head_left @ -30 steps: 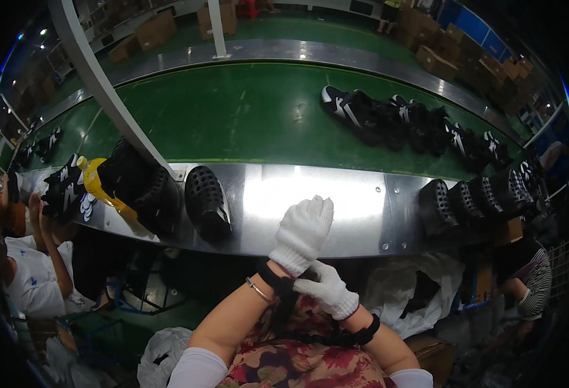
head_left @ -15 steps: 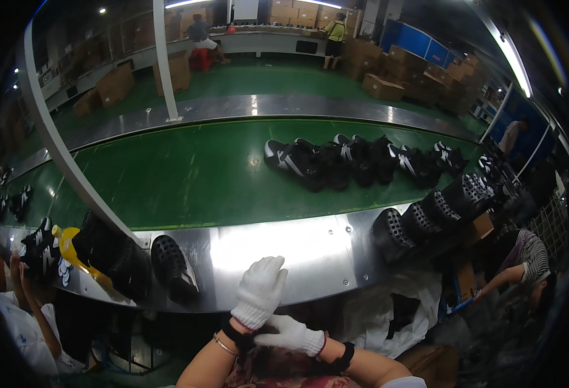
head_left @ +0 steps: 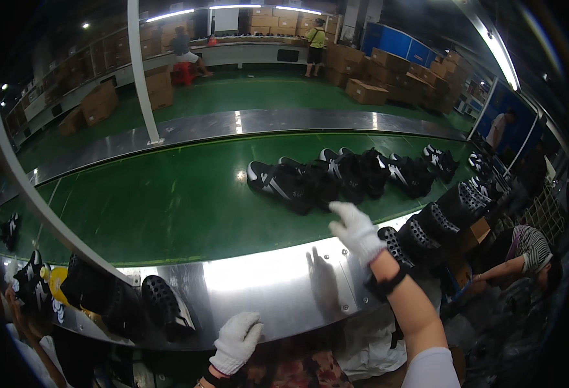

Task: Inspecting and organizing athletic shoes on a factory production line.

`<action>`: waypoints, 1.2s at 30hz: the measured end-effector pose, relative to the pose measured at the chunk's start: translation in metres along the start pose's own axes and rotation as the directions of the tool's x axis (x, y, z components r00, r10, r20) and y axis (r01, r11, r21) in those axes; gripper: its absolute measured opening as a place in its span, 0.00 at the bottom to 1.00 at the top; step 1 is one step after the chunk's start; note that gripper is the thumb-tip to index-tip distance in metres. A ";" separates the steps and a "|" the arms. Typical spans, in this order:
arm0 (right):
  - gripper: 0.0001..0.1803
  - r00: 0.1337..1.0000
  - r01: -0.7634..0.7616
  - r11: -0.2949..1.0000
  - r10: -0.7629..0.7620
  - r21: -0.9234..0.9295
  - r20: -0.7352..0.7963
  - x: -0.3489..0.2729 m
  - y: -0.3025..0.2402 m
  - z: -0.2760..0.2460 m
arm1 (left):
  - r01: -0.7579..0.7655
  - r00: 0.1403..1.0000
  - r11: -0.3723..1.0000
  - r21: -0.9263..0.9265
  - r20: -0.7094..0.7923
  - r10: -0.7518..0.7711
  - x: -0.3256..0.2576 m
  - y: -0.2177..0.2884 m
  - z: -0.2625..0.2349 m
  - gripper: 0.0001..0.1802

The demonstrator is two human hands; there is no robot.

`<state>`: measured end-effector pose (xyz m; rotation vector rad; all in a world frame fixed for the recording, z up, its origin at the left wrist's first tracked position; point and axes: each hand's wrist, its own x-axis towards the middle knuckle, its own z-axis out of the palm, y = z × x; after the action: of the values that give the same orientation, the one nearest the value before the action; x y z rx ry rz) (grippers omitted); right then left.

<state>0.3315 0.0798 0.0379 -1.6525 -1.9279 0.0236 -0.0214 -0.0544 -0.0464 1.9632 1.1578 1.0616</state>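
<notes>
The black sneaker (head_left: 280, 187) lies on the green belt (head_left: 168, 200), its white toe pointing to the left and away from the person; the long axis runs slantwise, with the heel nearer. The upper looks dark and matt, with white stripes. The right hand (head_left: 357, 231), in knitted white cotton, has thumb and fingers spread, and the sneaker is to its left and farther. The left hand (head_left: 236, 339) is bent by the shiny metal desk (head_left: 258, 268); I cannot tell how tightly.
</notes>
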 end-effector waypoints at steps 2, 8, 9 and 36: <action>0.32 0.995 -0.087 0.988 0.092 -0.128 0.034 0.040 0.029 0.007 | 0.032 0.999 0.999 -0.015 0.011 -0.032 0.008 -0.009 0.007 0.10; 0.46 0.856 -0.174 0.955 0.267 -0.239 0.443 0.115 0.046 0.025 | -0.039 0.997 0.999 0.037 -0.059 0.041 0.027 -0.008 0.003 0.10; 0.47 0.830 -0.198 0.944 0.304 -0.262 0.468 0.122 0.029 0.025 | -0.068 0.994 0.994 0.085 -0.081 0.075 0.023 -0.005 0.002 0.10; 0.13 0.997 -0.049 0.996 0.053 0.075 -0.055 -0.142 -0.075 -0.091 | -0.002 0.964 0.947 0.322 -0.251 0.088 0.012 0.045 -0.017 0.25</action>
<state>0.3122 -0.0986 0.0823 -1.6360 -1.8207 0.0657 -0.0144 -0.0610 0.0019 2.1488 1.5147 1.2516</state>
